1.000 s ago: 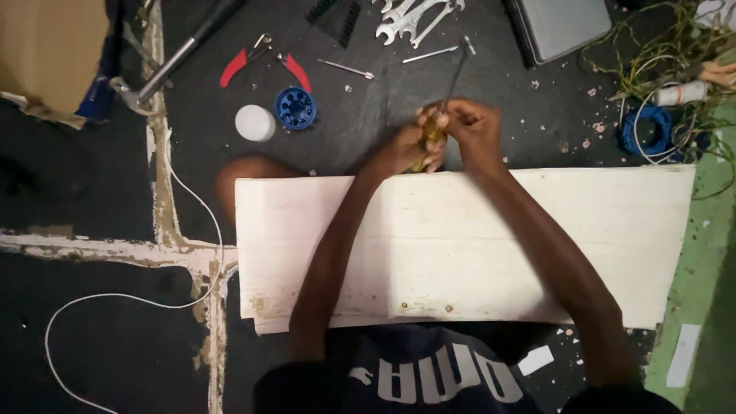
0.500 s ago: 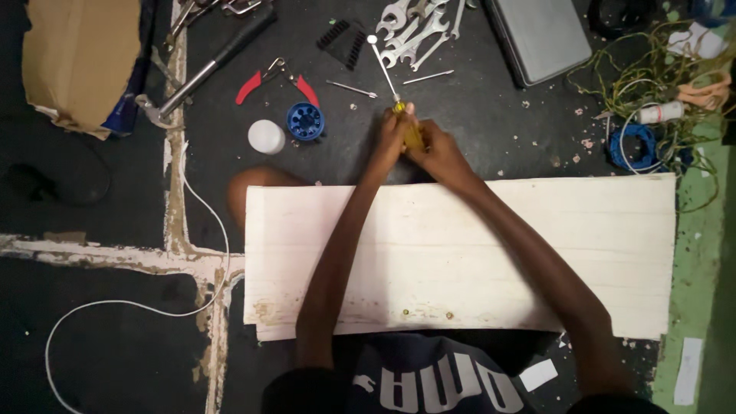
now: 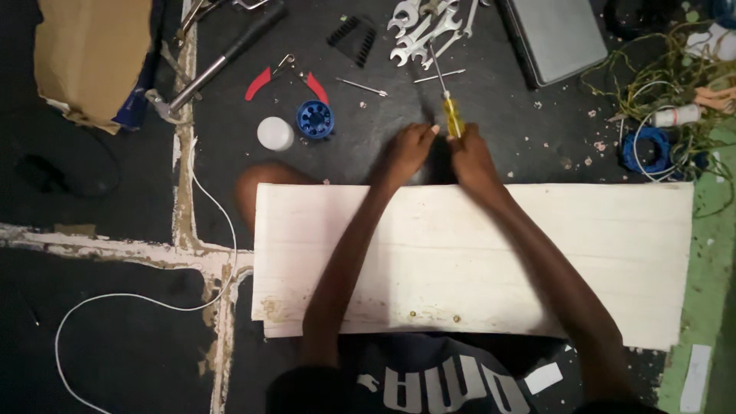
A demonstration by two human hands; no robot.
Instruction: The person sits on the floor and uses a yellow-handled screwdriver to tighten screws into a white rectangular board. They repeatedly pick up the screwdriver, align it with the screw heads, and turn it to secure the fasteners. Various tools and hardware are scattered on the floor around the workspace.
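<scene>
A wide, flat board [image 3: 475,261] of pale, white-washed wood lies across my lap, its surface scuffed and faintly grained, over a dark floor [image 3: 123,345] crossed by cracked, whitish painted lines. My right hand [image 3: 471,159] is closed around the translucent yellow handle of a screwdriver [image 3: 448,100], whose thin steel shaft points away from me toward a heap of shiny spanners [image 3: 425,27] at the far edge. My left hand [image 3: 409,152] is loosely curled just beside it, fingertips touching the handle's lower end; I cannot tell how firmly it grips. Both hands sit just past the far edge of the board, close together. Compared with half a second ago, the screwdriver has swung from leaning to the far left to standing nearly straight, and my hands have shifted slightly right. To the far left lie red-handled pliers [image 3: 287,77], a round white cap [image 3: 274,133] and a blue ribbed plastic disc [image 3: 315,119] side by side, and a long hammer [image 3: 218,57]. A thin white cord [image 3: 138,297] loops over the floor on the left; tangled green wire [image 3: 675,69] sits far right.
</scene>
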